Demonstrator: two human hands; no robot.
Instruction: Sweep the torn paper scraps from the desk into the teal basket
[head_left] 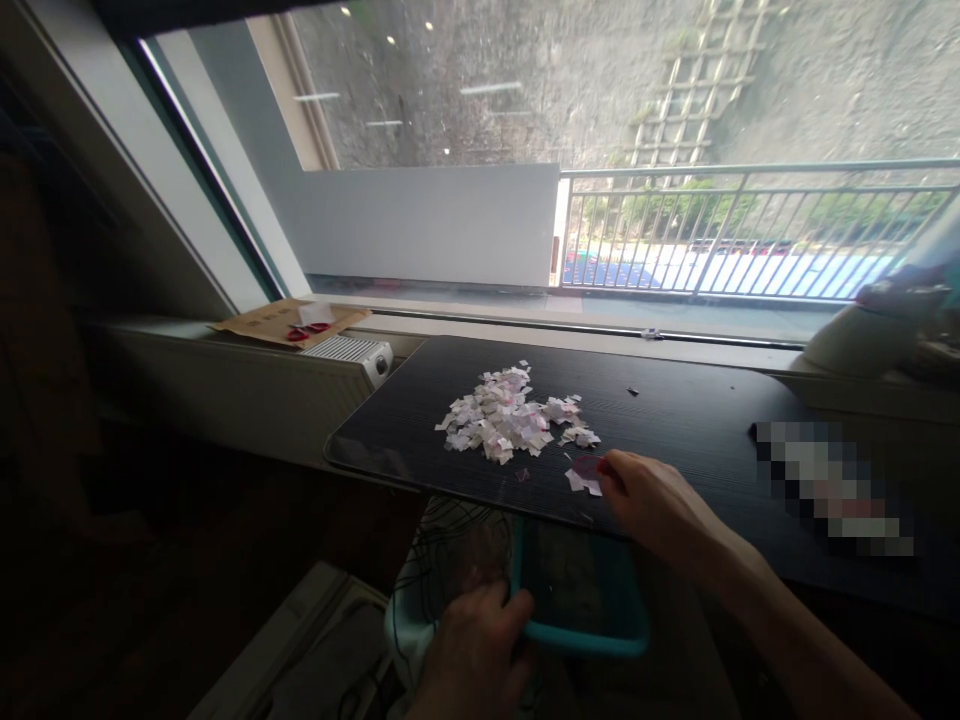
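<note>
A loose pile of small white paper scraps (499, 415), some tinged pink, lies on the dark table (667, 420). My right hand (649, 495) rests low over the table near its front edge, fingers closed on a thin reddish flat piece (586, 467). A few white scraps lie right under that piece; what exactly it is, I cannot make out. Below the table edge, my left hand (476, 635) grips the left rim of a teal plastic bin (585, 640). The bin's opening sits just under the table edge, and its inside is dark.
Red-handled scissors (307, 330) lie on a brown paper envelope (262, 318) on the sill, above a white radiator (337, 375). A blurred-out object (832, 490) lies on the table's right. Dark cables (442, 550) hang beside the bin. A large window stands behind.
</note>
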